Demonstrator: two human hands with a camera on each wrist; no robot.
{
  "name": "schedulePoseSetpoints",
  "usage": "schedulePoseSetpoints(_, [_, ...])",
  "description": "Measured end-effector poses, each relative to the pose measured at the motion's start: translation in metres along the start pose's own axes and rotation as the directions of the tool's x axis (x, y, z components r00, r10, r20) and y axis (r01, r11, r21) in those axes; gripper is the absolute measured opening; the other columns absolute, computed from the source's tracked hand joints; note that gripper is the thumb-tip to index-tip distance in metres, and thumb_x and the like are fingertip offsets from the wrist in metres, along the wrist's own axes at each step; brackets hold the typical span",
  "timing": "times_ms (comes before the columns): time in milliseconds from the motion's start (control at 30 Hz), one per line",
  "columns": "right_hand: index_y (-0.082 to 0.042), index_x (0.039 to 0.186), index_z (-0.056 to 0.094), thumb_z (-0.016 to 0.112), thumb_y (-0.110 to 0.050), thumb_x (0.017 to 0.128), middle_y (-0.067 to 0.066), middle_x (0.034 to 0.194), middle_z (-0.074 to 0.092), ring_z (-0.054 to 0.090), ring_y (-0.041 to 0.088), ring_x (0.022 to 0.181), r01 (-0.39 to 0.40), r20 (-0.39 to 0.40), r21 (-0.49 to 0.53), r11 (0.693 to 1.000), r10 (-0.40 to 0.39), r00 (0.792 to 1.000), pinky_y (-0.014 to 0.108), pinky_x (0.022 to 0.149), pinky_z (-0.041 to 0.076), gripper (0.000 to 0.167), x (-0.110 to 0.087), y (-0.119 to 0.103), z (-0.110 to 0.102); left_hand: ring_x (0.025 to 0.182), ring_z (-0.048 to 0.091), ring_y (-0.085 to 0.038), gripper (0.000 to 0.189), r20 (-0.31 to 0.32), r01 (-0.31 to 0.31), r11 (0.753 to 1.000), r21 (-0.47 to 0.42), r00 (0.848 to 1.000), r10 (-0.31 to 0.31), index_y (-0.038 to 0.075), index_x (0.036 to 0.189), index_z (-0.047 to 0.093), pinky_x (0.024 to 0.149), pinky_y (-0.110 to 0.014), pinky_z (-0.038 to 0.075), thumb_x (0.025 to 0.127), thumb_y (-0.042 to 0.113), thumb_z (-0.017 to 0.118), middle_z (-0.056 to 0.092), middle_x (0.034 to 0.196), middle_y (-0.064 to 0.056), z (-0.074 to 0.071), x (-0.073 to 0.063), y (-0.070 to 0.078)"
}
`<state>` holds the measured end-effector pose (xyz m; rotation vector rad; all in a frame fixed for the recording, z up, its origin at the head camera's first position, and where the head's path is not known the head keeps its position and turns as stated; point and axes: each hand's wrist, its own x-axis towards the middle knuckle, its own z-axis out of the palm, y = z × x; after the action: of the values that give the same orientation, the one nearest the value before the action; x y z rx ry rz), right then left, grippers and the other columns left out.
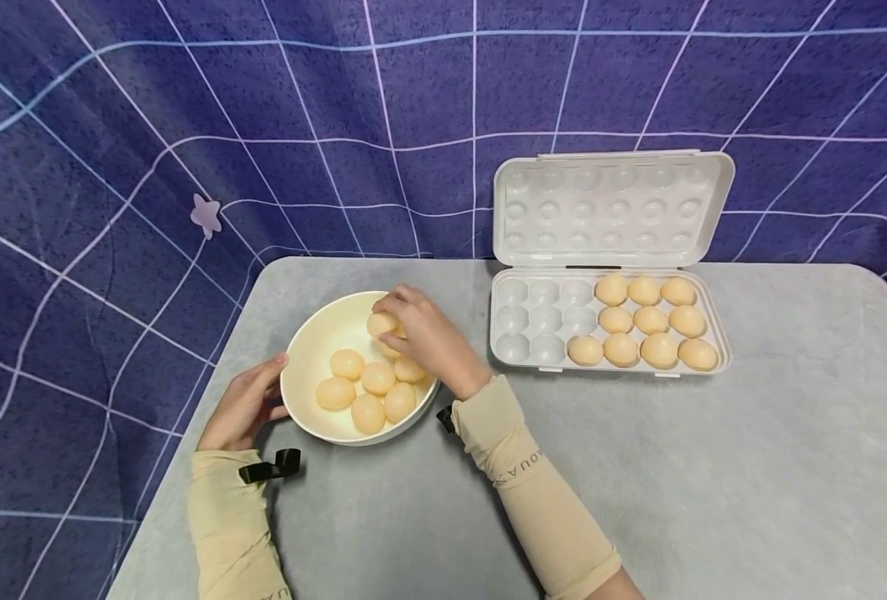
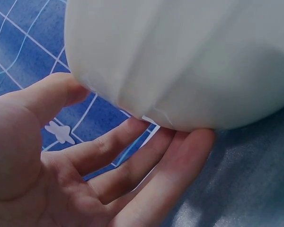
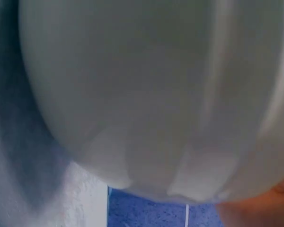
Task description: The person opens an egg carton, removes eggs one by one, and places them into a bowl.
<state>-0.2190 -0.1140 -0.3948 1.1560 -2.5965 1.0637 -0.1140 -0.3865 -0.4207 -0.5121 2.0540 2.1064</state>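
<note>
A cream bowl (image 1: 304, 354) holds several pale brown eggs (image 1: 378, 378). At its left side my left hand (image 1: 244, 402) grips it, thumb up at the rim and fingers against the lower outside. The left wrist view shows this left hand (image 2: 109, 165) with fingertips on the bowl's wall (image 2: 170, 56). Over the bowl's far right part, my right hand (image 1: 430, 335) pinches an egg (image 1: 381, 325) between thumb and fingers. In the right wrist view the bowl's outer wall (image 3: 132, 94) hides most of that hand; only an edge of the right hand (image 3: 265, 210) shows.
An egg box with its lid (image 1: 608, 208) raised stands at the back right of the grey table (image 1: 676, 467). Eggs (image 1: 659, 351) fill its right side; bare cups (image 1: 513, 319) lie on its left. A blue checked curtain (image 1: 428, 100) hangs behind and along the left.
</note>
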Motion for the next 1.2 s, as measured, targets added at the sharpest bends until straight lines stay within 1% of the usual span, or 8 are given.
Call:
schedulePoseSetpoints(200, [-0.004, 0.118, 0.066, 0.075, -0.015, 0.09, 0.009, 0.118, 0.061, 0.058, 0.022, 0.112, 0.014, 0.024, -0.016, 1.0, -0.014, 1.0, 0.03, 0.104, 0.047, 0.031, 0.001, -0.003, 0.005, 0.089, 0.069, -0.005, 0.025, 0.011, 0.006, 1.0, -0.012, 1.0, -0.006, 0.018, 0.115, 0.061, 0.072, -0.027, 0.061, 0.101, 0.038, 0.058, 0.073, 0.096, 0.009, -0.001, 0.0, 0.001])
schedulePoseSetpoints(300, [-0.005, 0.119, 0.066, 0.075, -0.017, 0.09, 0.008, 0.119, 0.062, 0.058, 0.021, 0.113, 0.014, 0.036, -0.05, 0.999, -0.013, 0.999, 0.03, 0.103, 0.047, 0.032, 0.001, -0.004, 0.006, 0.089, 0.069, -0.005, 0.022, 0.012, 0.008, 1.0, -0.014, 1.0, -0.007, 0.019, 0.112, 0.063, 0.072, -0.027, 0.061, 0.101, 0.038, 0.058, 0.073, 0.096, 0.009, -0.001, 0.0, 0.0])
schedulePoseSetpoints(467, [-0.009, 0.122, 0.066, 0.074, -0.021, 0.091, 0.006, 0.125, 0.061, 0.057, 0.021, 0.118, 0.014, 0.063, -0.126, 0.992, -0.007, 0.998, 0.032, 0.102, 0.049, 0.034, 0.0, -0.006, 0.01, 0.089, 0.069, -0.005, 0.02, 0.014, 0.006, 1.0, -0.017, 1.0, -0.006, 0.021, 0.11, 0.064, 0.071, -0.027, 0.061, 0.101, 0.037, 0.058, 0.073, 0.096, 0.009, -0.001, 0.0, -0.001])
schedulePoseSetpoints(700, [-0.011, 0.12, 0.066, 0.074, -0.023, 0.091, 0.004, 0.123, 0.061, 0.057, 0.018, 0.116, 0.017, 0.067, -0.196, 0.981, -0.004, 0.998, 0.033, 0.092, 0.054, 0.033, -0.001, -0.007, 0.011, 0.089, 0.069, -0.005, 0.025, 0.01, 0.007, 1.0, -0.005, 1.0, -0.007, 0.017, 0.114, 0.062, 0.071, -0.027, 0.061, 0.101, 0.038, 0.058, 0.073, 0.096, 0.009, -0.001, 0.001, 0.0])
schedulePoseSetpoints(900, [-0.012, 0.119, 0.068, 0.075, -0.023, 0.09, 0.004, 0.121, 0.063, 0.057, 0.018, 0.117, 0.028, 0.073, -0.267, 0.963, -0.009, 0.997, 0.032, 0.096, 0.052, 0.032, -0.001, -0.006, 0.013, 0.09, 0.07, -0.005, 0.026, 0.015, 0.007, 1.0, 0.004, 1.0, -0.007, 0.016, 0.115, 0.061, 0.071, -0.028, 0.061, 0.101, 0.038, 0.058, 0.073, 0.096, 0.009, -0.001, 0.003, 0.001])
schedulePoseSetpoints(1033, [-0.011, 0.122, 0.067, 0.075, -0.025, 0.09, 0.005, 0.124, 0.063, 0.057, 0.019, 0.119, 0.025, 0.09, -0.265, 0.964, -0.001, 0.996, 0.032, 0.099, 0.051, 0.036, -0.001, -0.006, 0.011, 0.089, 0.07, -0.006, 0.027, 0.019, 0.004, 1.0, 0.0, 1.0, -0.004, 0.016, 0.116, 0.061, 0.071, -0.028, 0.061, 0.101, 0.038, 0.058, 0.073, 0.096, 0.008, 0.0, 0.003, 0.001])
schedulePoseSetpoints(1200, [-0.008, 0.124, 0.065, 0.073, -0.023, 0.092, 0.008, 0.127, 0.062, 0.056, 0.02, 0.122, 0.018, 0.088, -0.197, 0.98, -0.001, 0.996, 0.033, 0.101, 0.051, 0.036, -0.003, -0.006, 0.008, 0.087, 0.07, -0.006, 0.024, 0.022, -0.001, 1.0, -0.006, 1.0, 0.002, 0.017, 0.114, 0.062, 0.07, -0.028, 0.061, 0.101, 0.037, 0.058, 0.073, 0.094, 0.007, -0.002, 0.002, 0.0])
